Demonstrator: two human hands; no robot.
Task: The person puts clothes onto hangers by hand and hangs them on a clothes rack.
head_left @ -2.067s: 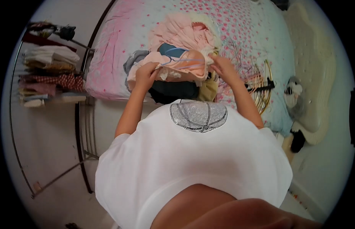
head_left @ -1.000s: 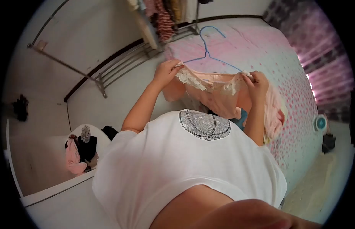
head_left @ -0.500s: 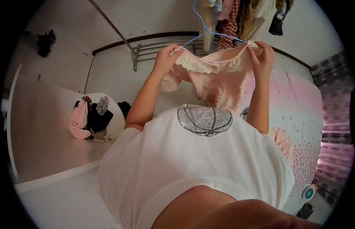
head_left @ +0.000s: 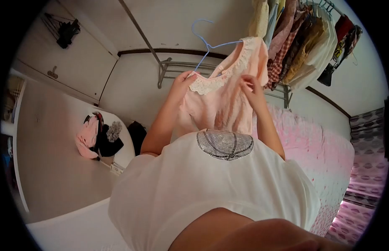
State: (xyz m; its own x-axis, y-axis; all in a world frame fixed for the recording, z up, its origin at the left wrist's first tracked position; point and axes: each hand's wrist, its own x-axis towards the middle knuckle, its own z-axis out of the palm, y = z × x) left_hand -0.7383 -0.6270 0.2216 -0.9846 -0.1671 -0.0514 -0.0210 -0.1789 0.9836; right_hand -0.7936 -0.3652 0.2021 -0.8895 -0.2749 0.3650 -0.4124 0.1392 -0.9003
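A pink blouse [head_left: 228, 100] with a white lace collar hangs on a blue hanger [head_left: 208, 45] in front of my chest. My left hand [head_left: 180, 88] is closed on the collar at the left shoulder, by the hanger's arm. On the other side, my right hand [head_left: 254, 91] rests against the front of the blouse, its fingers loosely bent and apart. The right shoulder of the blouse lies over the hanger above that hand. The hanger's hook points up, attached to nothing.
Several clothes [head_left: 303, 46] hang from a rail at the upper right. A metal rack [head_left: 177, 69] stands behind the blouse. To the right is a pink-and-white bedspread [head_left: 303, 138]; at left, a white panel [head_left: 56, 159] stands near a pink bag [head_left: 89, 136].
My right hand has let go of the right shoulder and moved down onto the blouse's front. The blouse and hanger are now tilted, right side higher. The view has shifted, showing more hanging clothes.
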